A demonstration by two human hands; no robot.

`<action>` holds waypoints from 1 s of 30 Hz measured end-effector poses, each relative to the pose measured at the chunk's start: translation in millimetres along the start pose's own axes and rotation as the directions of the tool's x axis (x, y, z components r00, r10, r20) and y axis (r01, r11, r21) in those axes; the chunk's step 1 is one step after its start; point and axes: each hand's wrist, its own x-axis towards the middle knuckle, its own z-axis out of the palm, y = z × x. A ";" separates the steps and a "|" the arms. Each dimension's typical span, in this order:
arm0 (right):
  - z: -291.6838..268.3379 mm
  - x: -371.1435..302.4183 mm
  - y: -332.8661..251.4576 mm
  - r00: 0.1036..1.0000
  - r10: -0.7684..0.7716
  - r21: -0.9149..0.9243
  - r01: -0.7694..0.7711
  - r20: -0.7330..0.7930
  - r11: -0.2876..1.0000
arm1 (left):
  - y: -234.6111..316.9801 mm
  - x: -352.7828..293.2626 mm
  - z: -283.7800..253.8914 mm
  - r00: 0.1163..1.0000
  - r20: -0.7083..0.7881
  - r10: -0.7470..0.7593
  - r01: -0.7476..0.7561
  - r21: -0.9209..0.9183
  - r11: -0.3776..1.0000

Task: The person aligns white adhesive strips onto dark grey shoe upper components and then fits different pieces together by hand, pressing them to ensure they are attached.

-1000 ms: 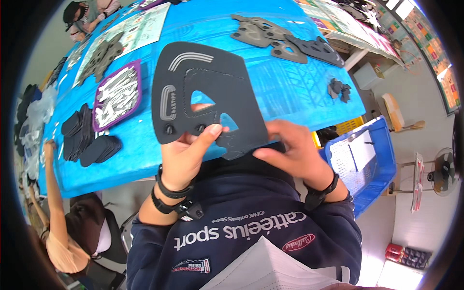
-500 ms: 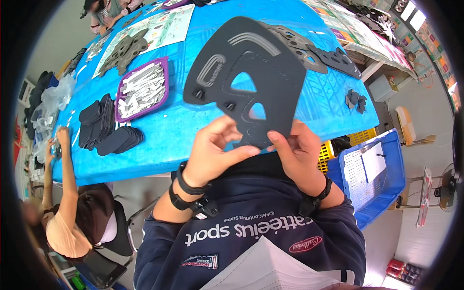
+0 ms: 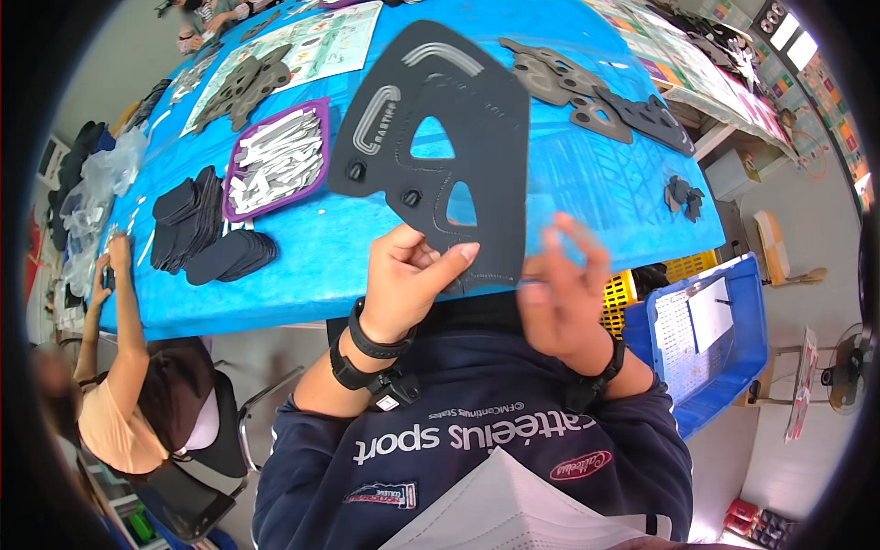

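Observation:
My left hand [image 3: 410, 277] pinches the lower edge of a dark grey flat panel [image 3: 500, 165], its thumb lying on the front face. Held up over the table's near edge, the panel has cut-out windows, stitched-looking lines, pale curved stripes and two small dark raised pieces at its left side. Just right of its lower corner, my right hand [image 3: 564, 293] is apart from it, fingers spread and blurred by motion; nothing shows in them.
The blue-covered table [image 3: 605, 202] bears a purple basket [image 3: 229, 206] of white strips, stacked dark rounded pieces [image 3: 188, 225], more grey panels [image 3: 559, 78] and dark scraps [image 3: 683, 195]. A blue crate [image 3: 747, 357] stands at right. A co-worker's arms [image 3: 128, 302] reach in at left.
My right hand has let go of the panel's lower right edge and moved off it. The panel, still in my left hand, has shifted left and turned slightly.

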 end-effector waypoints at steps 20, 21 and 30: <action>29.4 -23.0 39.4 0.846 0.344 0.780 -0.519 0.408 0.349 | 1.9 -4.1 6.2 0.986 0.126 -0.111 0.104 0.062 0.993; 29.0 -22.8 41.4 0.815 0.373 0.760 -0.562 0.443 0.326 | 0.2 -4.7 6.9 0.990 0.120 -0.071 0.065 0.047 0.997; 35.7 -26.3 47.0 0.836 0.248 0.872 -0.456 0.489 -0.181 | -8.1 -6.9 10.4 0.960 0.252 -0.121 0.167 -0.170 0.971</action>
